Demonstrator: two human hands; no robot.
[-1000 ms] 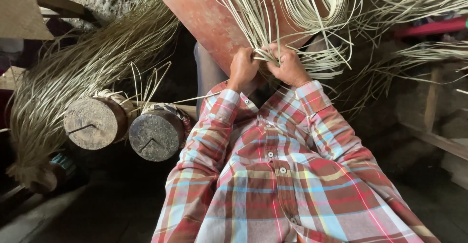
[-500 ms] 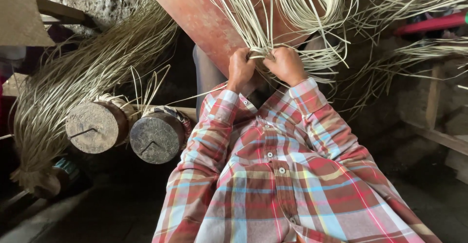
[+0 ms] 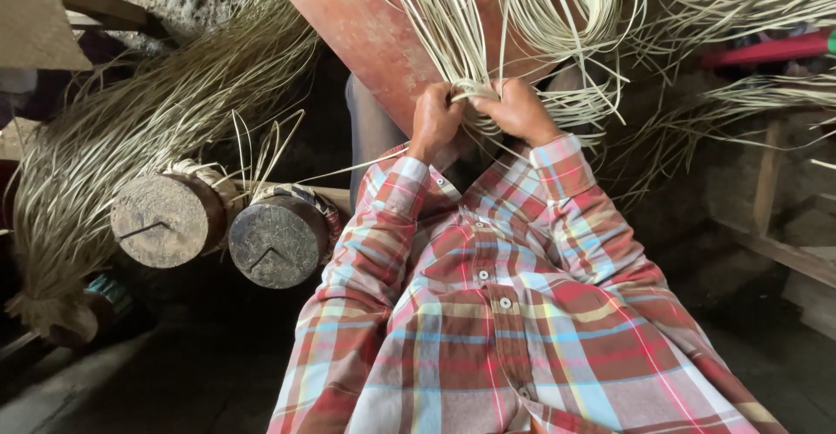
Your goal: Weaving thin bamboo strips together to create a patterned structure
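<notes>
A bundle of pale cane strips point(image 3: 514, 25) lies spread over a slanted reddish wooden board point(image 3: 366, 25) at the top middle of the view, with the strips fanning upward and looping off to the right. Their lower ends gather into a tight knot at the board's lower edge, where both hands meet. The left hand point(image 3: 434, 121) has its fingers curled closed around the gathered strips, knuckles toward the camera. The right hand point(image 3: 519, 110) sits just beside it, touching, fingers also bent tight and pinching the same gathered strips. Both wrists come out of the cuffs of a plaid shirt point(image 3: 496, 312) in red, blue and cream, which fills the lower middle of the view. To the left of the shirt, two round log ends point(image 3: 222, 229) sit side by side, each with a dark crack across its face. Behind and above them, a large sheaf of dry, greenish-tan straw point(image 3: 131, 129) sweeps from the upper middle down to the far left. More loose strips point(image 3: 740, 94) trail across the right side.
</notes>
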